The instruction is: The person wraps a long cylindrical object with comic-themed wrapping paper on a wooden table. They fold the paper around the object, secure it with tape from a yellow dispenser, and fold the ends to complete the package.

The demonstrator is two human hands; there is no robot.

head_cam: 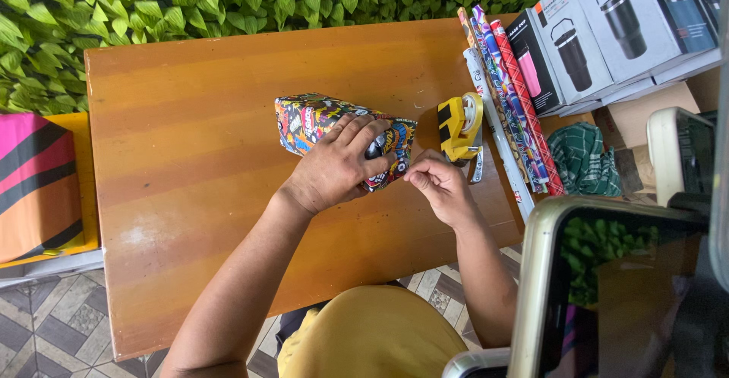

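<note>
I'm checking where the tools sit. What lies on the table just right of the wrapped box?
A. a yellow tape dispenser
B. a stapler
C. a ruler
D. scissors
A: a yellow tape dispenser stands beside the wrapped box, which the left hand presses down.

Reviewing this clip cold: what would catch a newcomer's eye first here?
Probably the box wrapped in loud cartoon-print paper in the middle of the orange wooden table, with the left hand pressing down on its near end and the right hand pinching at that end's edge. Next, the yellow tape dispenser just right of the box, and the rolls of patterned wrapping paper lying along the table's right edge.
</note>
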